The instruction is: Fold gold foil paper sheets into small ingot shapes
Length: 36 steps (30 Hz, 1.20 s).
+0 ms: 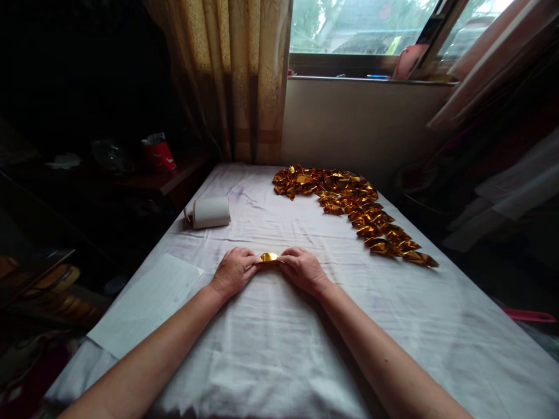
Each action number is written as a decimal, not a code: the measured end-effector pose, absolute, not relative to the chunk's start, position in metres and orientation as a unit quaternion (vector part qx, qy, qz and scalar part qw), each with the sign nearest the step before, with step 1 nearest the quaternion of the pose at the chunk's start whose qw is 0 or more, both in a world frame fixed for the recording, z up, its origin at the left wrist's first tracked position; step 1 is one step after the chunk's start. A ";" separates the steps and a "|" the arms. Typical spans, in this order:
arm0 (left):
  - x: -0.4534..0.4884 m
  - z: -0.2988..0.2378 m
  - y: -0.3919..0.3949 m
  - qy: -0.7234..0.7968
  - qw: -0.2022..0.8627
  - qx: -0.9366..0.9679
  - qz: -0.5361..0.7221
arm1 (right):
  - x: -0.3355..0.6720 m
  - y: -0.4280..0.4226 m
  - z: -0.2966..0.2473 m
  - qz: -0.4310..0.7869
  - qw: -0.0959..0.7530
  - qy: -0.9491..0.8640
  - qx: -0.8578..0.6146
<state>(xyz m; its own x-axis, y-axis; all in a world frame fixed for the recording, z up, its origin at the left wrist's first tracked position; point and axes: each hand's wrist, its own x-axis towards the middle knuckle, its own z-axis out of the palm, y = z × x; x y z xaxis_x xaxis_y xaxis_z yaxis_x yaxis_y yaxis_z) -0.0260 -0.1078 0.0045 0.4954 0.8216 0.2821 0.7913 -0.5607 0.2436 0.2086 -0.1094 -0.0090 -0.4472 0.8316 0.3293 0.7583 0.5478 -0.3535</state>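
Between my two hands, low over the middle of the white cloth (271, 349), is a small folded gold foil paper piece (269, 256). My left hand (234, 272) pinches its left end, and my right hand (304, 270) pinches its right end, both with fingers closed. The middle of the piece bulges upward and shines; its ends are hidden under my fingers. Farther back on the right lie many similar folded gold foil pieces (336, 189), heaped at the back and trailing in rows toward me.
A bent stack of white-backed sheets (212, 213) sits left of my hands. Nearer, a flat pale sheet (148, 302) lies by the cloth's left edge. A red cup (159, 154) stands on a dark side table. Curtain (244, 87) and window (358, 29) are behind.
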 end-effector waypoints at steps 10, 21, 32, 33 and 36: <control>-0.007 0.007 -0.101 0.579 0.055 0.794 0.177 | 0.192 -0.104 -0.011 0.099 0.256 -0.773 -0.572; -0.005 0.009 -0.099 0.584 0.039 0.800 0.132 | 0.176 -0.112 -0.011 0.039 0.247 -0.727 -0.640; -0.003 0.009 -0.097 0.592 0.043 0.794 0.128 | 0.176 -0.114 -0.012 -0.002 0.215 -0.710 -0.670; -0.003 0.009 -0.097 0.593 0.040 0.794 0.128 | 0.176 -0.114 -0.012 -0.003 0.214 -0.711 -0.670; -0.003 0.007 -0.097 0.592 0.035 0.795 0.127 | 0.175 -0.114 -0.012 -0.008 0.210 -0.712 -0.670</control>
